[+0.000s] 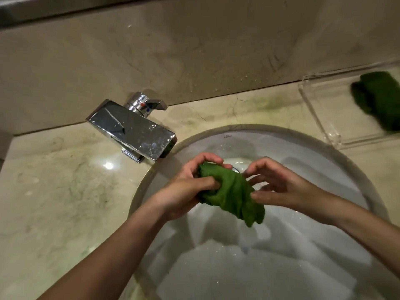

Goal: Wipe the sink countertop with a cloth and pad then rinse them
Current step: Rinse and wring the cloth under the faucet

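Green crumpled cloth gripped by both hands.

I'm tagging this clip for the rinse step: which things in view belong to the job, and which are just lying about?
In the job: crumpled green cloth in the grip of left hand and right hand; white round sink basin; square chrome faucet; beige marble countertop; dark green item, likely the pad.
Lying about: clear plastic tray holding that item; beige stone wall.
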Demonstrator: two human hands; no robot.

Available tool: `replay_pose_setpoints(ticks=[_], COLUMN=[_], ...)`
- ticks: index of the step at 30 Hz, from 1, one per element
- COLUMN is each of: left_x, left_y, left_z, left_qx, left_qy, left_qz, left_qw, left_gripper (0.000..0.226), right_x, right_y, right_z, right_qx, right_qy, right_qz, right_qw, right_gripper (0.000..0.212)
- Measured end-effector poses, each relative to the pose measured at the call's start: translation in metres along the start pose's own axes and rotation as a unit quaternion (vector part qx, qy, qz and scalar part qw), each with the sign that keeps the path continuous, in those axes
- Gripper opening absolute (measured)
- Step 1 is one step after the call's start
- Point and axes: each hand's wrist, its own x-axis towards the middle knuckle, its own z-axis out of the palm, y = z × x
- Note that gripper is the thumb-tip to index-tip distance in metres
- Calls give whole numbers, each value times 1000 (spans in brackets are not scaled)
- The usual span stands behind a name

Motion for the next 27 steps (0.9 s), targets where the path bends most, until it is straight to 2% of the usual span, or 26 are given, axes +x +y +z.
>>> replay_pose_setpoints(ticks=[3,7,11,13,15,17,19,22,25,27], left_x=[1,7,8,10,19,30,38,50,63,73], left_y=[3,12,11,12,13,14,16,18,24,31], left_z=[3,-8,-6,4,17,30,39,50,67,81], left_qx=[8,205,354,357,382,336,268,242,242,242], left_qy=[-28,42,12,0,-22,-53,-63,-67,-60,-33], left_qz=[13,86,89,104,118,73,38,32,39,55], left_qw=[999,974,931,928,917,937,961,967,968,968], left_gripper=[44,41,45,54,53,42,34,31,43,53], right_x=[9,7,0,-3,-7,-13,-21,-29,-33,-36], right_y=[3,-2,-6,-6,-7,-8,-12,-19,-27,-33], right_z=[15,12,-3,-13,-22,-28,-33,-44,-54,-61], right_qx=[21,41,44,26,36,76,89,56,68,69], right_qy=[34,98,92,90,94,90,98,116,135,178], right_qz=[8,6,21,32,28,21,25,35,46,27], right_qw=[999,994,995,995,995,993,991,991,987,981], right_gripper=[38,24,17,22,28,36,33,28,38,34])
